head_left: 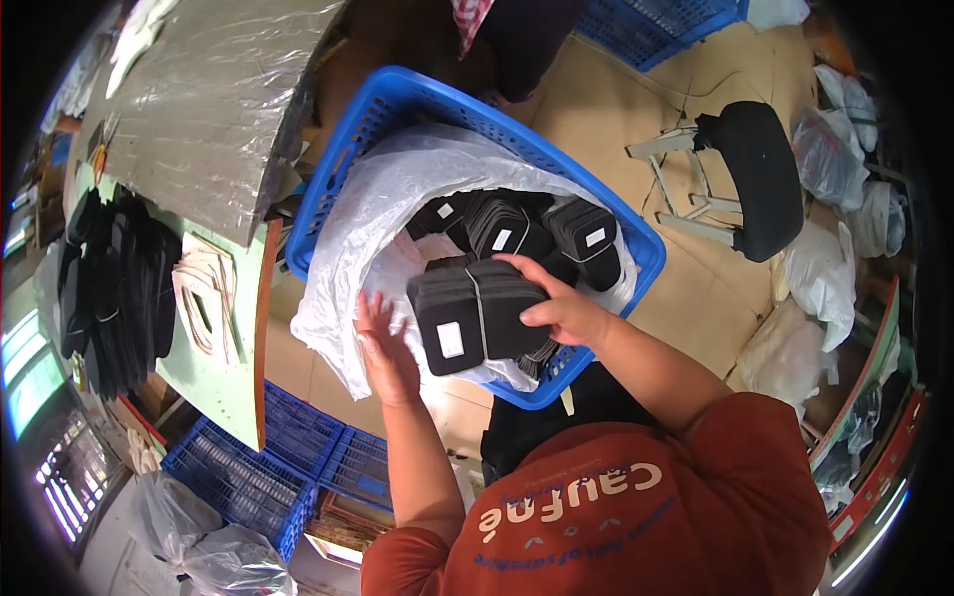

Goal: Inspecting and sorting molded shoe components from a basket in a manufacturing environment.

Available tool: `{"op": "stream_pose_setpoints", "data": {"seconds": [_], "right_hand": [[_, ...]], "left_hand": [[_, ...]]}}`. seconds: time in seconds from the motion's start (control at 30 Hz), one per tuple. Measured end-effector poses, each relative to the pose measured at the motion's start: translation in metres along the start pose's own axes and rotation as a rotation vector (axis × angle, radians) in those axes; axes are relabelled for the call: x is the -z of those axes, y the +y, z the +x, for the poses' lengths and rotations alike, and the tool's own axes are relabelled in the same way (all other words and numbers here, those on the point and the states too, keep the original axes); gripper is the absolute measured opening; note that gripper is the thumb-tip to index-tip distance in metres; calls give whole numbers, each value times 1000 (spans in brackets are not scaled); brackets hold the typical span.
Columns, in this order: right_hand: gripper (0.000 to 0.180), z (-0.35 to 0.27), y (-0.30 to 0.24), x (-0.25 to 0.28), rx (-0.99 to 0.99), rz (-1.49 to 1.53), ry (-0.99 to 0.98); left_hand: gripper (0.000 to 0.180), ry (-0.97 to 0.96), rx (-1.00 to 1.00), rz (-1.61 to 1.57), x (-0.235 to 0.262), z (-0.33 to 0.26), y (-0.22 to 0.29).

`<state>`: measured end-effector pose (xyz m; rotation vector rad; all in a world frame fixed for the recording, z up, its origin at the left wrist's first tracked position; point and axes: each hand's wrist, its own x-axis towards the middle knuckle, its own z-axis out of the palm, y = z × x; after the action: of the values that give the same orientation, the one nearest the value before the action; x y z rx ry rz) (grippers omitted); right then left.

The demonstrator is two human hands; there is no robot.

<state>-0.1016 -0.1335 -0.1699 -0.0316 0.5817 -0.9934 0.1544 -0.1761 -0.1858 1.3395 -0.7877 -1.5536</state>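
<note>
My right hand (564, 306) grips a tied bundle of black flat pieces (475, 316) with a white tag, held over the near part of a blue plastic crate (397, 99). The crate is lined with a clear plastic bag (378, 209) and holds several more tied black bundles (517, 230). My left hand (383, 348) lies flat and open against the plastic bag at the crate's near-left side, just left of the bundle.
A green table (224, 377) to the left carries pale cut-out pieces (204, 298) and stacks of black pieces (109, 288). A plastic-covered board (214, 99) leans above it. Blue crates (278, 467) sit on the floor below. A black stool (755, 179) and filled plastic bags (820, 273) stand to the right.
</note>
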Motion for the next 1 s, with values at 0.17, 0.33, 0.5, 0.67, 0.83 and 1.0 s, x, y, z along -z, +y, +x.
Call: {"op": "stream_pose_setpoints", "data": {"seconds": [0.17, 0.33, 0.5, 0.67, 0.83, 1.0], "right_hand": [[100, -25, 14, 8, 88, -529, 76], [113, -40, 2, 6, 182, -331, 60], [93, -42, -6, 0, 356, -396, 171], [73, -52, -6, -18, 498, -580, 293], [50, -63, -8, -33, 577, -589, 299], [43, -72, -24, -56, 563, -522, 180]], "left_hand": [[113, -533, 91, 218, -46, -10, 18], [117, -473, -56, 200, -61, -27, 31], [123, -582, -169, 448, -85, -44, 57], [98, -471, -647, 878, -119, -87, 86], [76, -351, -821, 971, -136, -114, 103], [77, -263, -914, 1024, -150, -139, 125]]}}
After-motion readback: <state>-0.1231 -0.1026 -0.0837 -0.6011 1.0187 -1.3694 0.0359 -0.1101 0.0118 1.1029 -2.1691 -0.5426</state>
